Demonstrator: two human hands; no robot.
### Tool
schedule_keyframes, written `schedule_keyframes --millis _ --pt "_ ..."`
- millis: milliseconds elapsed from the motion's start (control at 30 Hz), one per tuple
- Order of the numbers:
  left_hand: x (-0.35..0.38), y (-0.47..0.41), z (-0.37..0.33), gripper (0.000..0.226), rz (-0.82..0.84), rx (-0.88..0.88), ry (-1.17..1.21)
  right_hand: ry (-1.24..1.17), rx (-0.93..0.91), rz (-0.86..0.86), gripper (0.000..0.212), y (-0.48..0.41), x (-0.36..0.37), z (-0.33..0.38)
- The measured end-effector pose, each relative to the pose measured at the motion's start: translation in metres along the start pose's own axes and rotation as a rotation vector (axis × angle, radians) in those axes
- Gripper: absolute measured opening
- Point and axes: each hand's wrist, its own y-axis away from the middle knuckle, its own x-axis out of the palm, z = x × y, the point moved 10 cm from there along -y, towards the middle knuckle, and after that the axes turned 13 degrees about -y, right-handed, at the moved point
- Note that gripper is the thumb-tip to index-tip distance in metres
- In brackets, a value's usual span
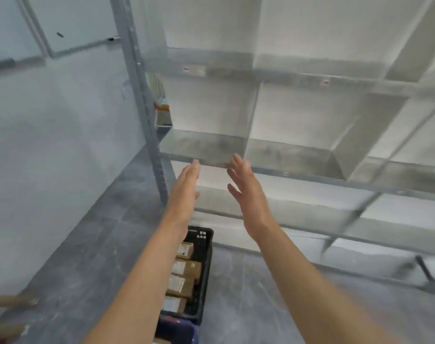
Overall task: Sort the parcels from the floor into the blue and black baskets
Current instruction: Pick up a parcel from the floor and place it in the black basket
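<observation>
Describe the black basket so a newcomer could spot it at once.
Start at the grey metal shelving that fills the upper right. On the floor below its left end stands the black basket. Its dark walls, around a row of brown parcels with white labels, set it apart from the blue basket just nearer the camera.

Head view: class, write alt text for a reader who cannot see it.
The left hand and right hand, both empty with straight fingers, reach toward a metal shelf. Below them, a black basket on the floor holds brown parcels.
</observation>
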Motion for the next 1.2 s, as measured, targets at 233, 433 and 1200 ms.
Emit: schedule_keyframes --millis 233,433,1200 --pt "0.202 0.042 -0.059 0.053 0.376 0.092 -0.031 -0.046 -0.160 -0.350 0.068 0.069 -0.188 0.092" --pt "0.385 0.110 -0.092 0.047 0.633 0.132 -0.062 -0.072 -0.255 -0.616 0.059 0.156 -0.352 0.153" --pt "0.903 0.407 -0.092 0.046 1.339 0.071 -0.239 -0.192 -0.324 -1.289 0.057 0.452 -0.803 0.214"
